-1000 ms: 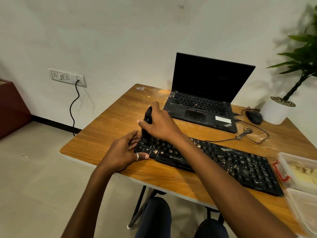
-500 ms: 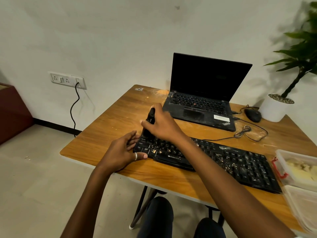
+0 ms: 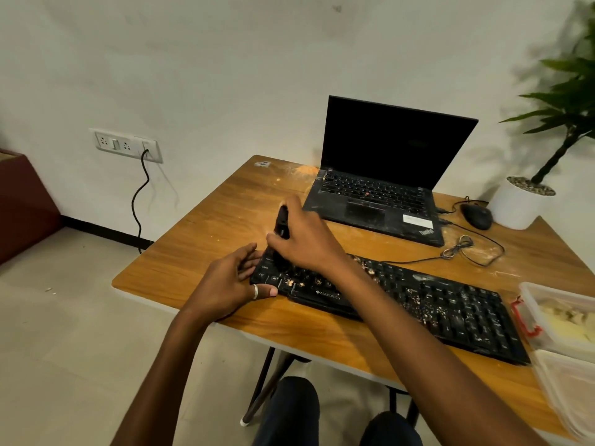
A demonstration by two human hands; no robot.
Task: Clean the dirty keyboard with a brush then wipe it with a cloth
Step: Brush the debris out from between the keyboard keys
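Wooden table [image 3: 199, 252] by white wall [image 3: 225, 59] bears crumb-strewn keyboard [image 3: 450, 310], laptop [image 3: 370, 194].

Setting: small office-type workroom or home study, with a plain white wall [image 3: 225, 59] and pale tiled floor [image 3: 64, 349]. Evidence: wooden desk [image 3: 209, 239] on dark metal legs, bearing an open black laptop [image 3: 386, 162], a separate black keyboard [image 3: 434, 304] in front of it and a wired mouse [image 3: 476, 215] to its right. Also a wall socket plate [image 3: 125, 144] with a black cable [image 3: 140, 201] plugged in, and a potted plant [image 3: 521, 204] by the desk's far right corner.
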